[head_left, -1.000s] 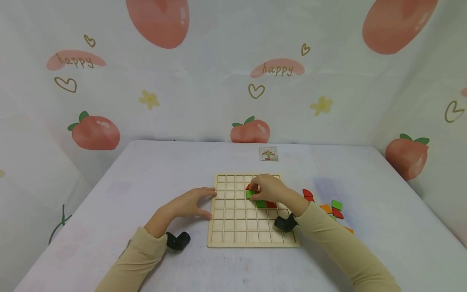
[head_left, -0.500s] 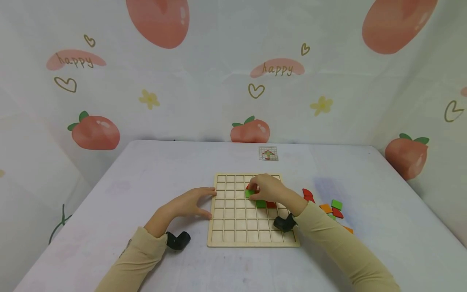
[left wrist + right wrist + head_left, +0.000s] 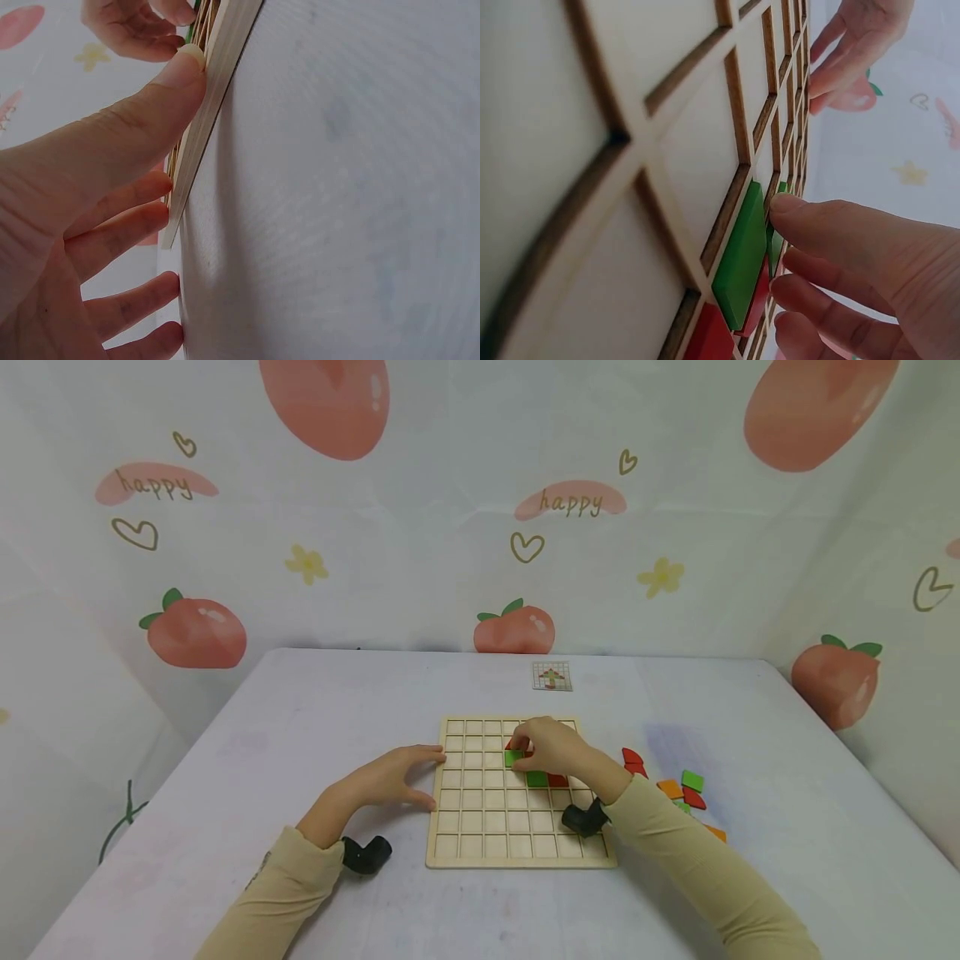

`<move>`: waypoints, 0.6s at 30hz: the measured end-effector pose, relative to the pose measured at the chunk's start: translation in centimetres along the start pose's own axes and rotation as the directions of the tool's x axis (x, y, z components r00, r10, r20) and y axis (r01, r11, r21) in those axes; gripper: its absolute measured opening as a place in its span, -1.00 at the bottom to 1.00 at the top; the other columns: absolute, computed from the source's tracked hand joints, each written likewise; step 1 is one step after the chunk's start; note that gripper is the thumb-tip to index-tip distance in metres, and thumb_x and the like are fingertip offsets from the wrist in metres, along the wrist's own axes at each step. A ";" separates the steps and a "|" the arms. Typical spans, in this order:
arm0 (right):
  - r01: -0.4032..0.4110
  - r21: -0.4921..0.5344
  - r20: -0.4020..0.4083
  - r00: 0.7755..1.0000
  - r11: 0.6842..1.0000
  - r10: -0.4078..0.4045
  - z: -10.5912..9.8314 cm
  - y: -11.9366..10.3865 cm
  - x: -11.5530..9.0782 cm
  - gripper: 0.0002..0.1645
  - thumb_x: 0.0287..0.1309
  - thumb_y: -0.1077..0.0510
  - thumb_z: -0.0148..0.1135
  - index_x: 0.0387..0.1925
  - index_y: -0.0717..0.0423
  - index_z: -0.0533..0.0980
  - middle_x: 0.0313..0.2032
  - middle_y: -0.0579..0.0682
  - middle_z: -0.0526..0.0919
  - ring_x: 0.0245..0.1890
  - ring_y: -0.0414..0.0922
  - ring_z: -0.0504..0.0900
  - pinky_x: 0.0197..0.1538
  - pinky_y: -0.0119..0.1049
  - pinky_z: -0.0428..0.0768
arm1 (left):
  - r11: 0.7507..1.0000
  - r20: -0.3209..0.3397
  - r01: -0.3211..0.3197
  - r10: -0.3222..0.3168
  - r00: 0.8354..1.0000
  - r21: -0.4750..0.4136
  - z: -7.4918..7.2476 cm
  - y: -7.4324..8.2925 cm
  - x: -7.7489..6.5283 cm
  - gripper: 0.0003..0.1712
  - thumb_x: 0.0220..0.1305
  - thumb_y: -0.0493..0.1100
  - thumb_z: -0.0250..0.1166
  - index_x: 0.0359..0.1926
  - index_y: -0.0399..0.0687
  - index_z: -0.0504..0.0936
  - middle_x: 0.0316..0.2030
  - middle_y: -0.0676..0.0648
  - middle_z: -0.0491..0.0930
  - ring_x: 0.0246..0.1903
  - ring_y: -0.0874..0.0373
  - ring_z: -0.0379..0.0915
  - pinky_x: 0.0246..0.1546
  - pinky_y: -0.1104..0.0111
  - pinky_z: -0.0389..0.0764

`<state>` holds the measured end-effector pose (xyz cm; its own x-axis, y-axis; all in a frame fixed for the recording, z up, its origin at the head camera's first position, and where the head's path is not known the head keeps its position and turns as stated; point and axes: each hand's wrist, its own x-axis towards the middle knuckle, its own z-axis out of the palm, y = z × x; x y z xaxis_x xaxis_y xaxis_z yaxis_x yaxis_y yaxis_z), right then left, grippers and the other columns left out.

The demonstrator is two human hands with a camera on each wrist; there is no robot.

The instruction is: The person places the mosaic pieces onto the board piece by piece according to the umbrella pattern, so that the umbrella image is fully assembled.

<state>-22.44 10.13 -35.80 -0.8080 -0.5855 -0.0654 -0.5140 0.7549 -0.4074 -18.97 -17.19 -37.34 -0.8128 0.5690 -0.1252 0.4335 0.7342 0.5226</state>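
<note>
A wooden grid board (image 3: 472, 822) lies on the white table. My left hand (image 3: 384, 777) rests at its left edge, thumb and fingertips touching the rim, fingers loosely spread. Over the board's upper right part, my right hand (image 3: 558, 748) pinches a green square tile (image 3: 512, 758) at a grid cell; the fingers partly cover it. Closer to me, another green tile (image 3: 536, 779) sits in a cell beside a red tile (image 3: 558, 781). A bit of red shows behind the pinched tile, mostly hidden. In the right wrist view, the thumb (image 3: 791, 210) touches the farther green tile.
Loose red tiles (image 3: 632, 757), an orange tile (image 3: 671, 788) and a green tile (image 3: 692, 781) lie with others right of the board, partly behind the right sleeve. A small pattern card (image 3: 552, 677) lies beyond the board. A printed curtain (image 3: 420, 527) hangs behind the table.
My right hand and the green tile have shifted very slightly left, and the tile appears a little farther from me. The left hand and the board have stayed still.
</note>
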 end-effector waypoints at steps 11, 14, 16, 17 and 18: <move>0.013 0.083 -0.074 0.997 0.996 -0.007 -1.8 2.1 -2.2 -0.74 0.04 0.11 0.34 -0.22 0.15 0.59 -0.34 -0.02 0.63 -0.43 -0.20 0.51 -0.35 -0.41 0.51 | 1.000 -0.002 -0.015 0.015 1.000 0.017 0.0 -0.2 0.0 -0.21 -0.04 -0.04 0.46 0.21 -0.24 0.40 0.31 -0.26 0.29 0.33 -0.22 0.15 0.34 -0.05 0.22; 0.016 0.089 -0.106 0.994 0.996 -0.007 -2.7 3.5 -3.5 -0.72 0.03 0.13 0.34 -0.22 0.19 0.59 -0.35 0.02 0.64 -0.43 -0.20 0.50 -0.37 -0.42 0.51 | 1.000 -0.003 -0.018 0.018 1.000 0.018 0.0 -0.1 -0.1 -0.21 -0.04 -0.04 0.45 0.21 -0.24 0.40 0.31 -0.27 0.29 0.33 -0.22 0.15 0.34 -0.05 0.22; 0.008 0.091 -0.122 0.993 0.996 0.003 -3.3 4.7 -4.6 -0.71 0.02 0.15 0.35 -0.22 0.22 0.58 -0.34 0.05 0.64 -0.44 -0.20 0.51 -0.39 -0.43 0.51 | 1.000 -0.005 -0.019 0.019 1.000 0.018 0.0 -0.1 -0.1 -0.21 -0.04 -0.03 0.45 0.21 -0.24 0.40 0.31 -0.27 0.29 0.33 -0.22 0.15 0.34 -0.05 0.22; -0.001 0.087 -0.126 0.992 0.996 0.012 -3.6 5.2 -5.1 -0.71 0.01 0.15 0.36 -0.22 0.23 0.58 -0.34 0.06 0.64 -0.44 -0.19 0.51 -0.39 -0.43 0.50 | 1.000 -0.005 -0.021 0.021 1.000 0.020 0.0 -0.1 -0.1 -0.20 -0.04 -0.03 0.45 0.21 -0.24 0.40 0.31 -0.27 0.29 0.33 -0.22 0.15 0.34 -0.05 0.22; -0.014 0.086 -0.129 0.991 0.996 0.025 -3.9 5.8 -5.7 -0.70 0.01 0.16 0.36 -0.21 0.24 0.58 -0.34 0.08 0.65 -0.44 -0.19 0.51 -0.40 -0.44 0.50 | 0.999 -0.007 -0.024 0.024 1.000 0.023 0.0 -0.1 -0.1 -0.21 -0.04 -0.03 0.45 0.21 -0.25 0.40 0.31 -0.27 0.29 0.32 -0.23 0.15 0.34 -0.05 0.22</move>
<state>-21.91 18.95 -34.25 -0.8508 -0.5238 0.0425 -0.4764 0.7347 -0.4829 -18.95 -17.30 -37.33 -0.8046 0.5841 -0.1070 0.4616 0.7286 0.5061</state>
